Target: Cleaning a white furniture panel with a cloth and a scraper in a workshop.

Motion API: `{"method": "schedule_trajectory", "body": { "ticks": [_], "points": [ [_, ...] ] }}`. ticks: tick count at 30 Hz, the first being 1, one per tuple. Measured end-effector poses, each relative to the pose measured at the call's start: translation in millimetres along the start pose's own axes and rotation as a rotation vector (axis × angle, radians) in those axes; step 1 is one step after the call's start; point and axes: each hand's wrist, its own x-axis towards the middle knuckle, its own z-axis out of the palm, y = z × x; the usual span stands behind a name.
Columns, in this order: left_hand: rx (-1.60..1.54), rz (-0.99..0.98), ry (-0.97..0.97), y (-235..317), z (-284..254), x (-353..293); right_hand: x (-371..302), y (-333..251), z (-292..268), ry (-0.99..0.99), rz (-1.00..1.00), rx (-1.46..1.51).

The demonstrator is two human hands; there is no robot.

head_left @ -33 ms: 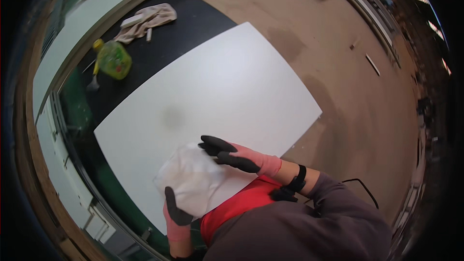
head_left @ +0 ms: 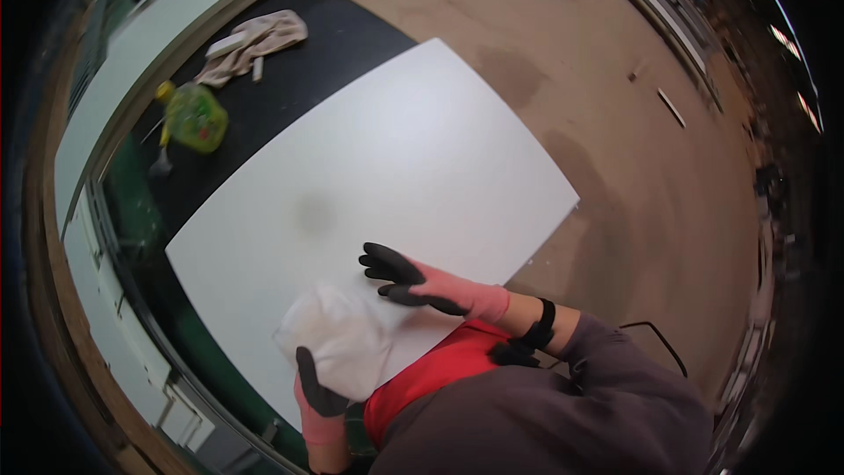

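A crumpled white cloth [head_left: 338, 339] is held over the near left part of a large white panel [head_left: 396, 158]. My left hand [head_left: 318, 391], in a pink and black work glove, grips the cloth at its lower left side, with the thumb lying over it. The other fingers are hidden beneath the cloth. To the right, my right hand [head_left: 418, 286], gloved the same way, is above the panel with its fingers apart and nothing in them. A small gap separates its fingertips from the cloth.
The panel lies on a dark tabletop [head_left: 290, 70]. A beige rag [head_left: 268, 35], a small white block [head_left: 226, 45] and a yellow-green bottle [head_left: 198, 119] lie beyond its far left edge. A light strip [head_left: 671, 108] is on the brown floor at right.
My right hand has drawn slightly away from the cloth and its fingers have spread. The cloth has sunk a little in my left hand. The whole view has shifted slightly.
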Motion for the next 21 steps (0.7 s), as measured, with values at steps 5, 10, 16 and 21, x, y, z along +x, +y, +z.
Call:
{"method": "schedule_trajectory", "body": {
  "ticks": [5, 10, 16, 21],
  "points": [
    [-0.087, -0.113, -0.041, -2.4, 13.9, -7.1, -7.1, -7.1, 31.9, 0.160, -0.012, -0.732],
    [0.089, -0.187, -0.296, -2.3, 5.1, 12.4, -24.2, -16.2, 26.5, -0.150, 0.209, 0.191],
    [-0.015, -0.276, -0.529, 45.7, 26.1, 61.5, -71.5, -21.4, 8.3, 0.189, -0.022, 0.316],
    [0.123, -0.089, -0.231, 19.0, 6.7, 140.6, -131.5, -32.5, -5.4, 0.615, -0.109, -0.593]
  ]
}}
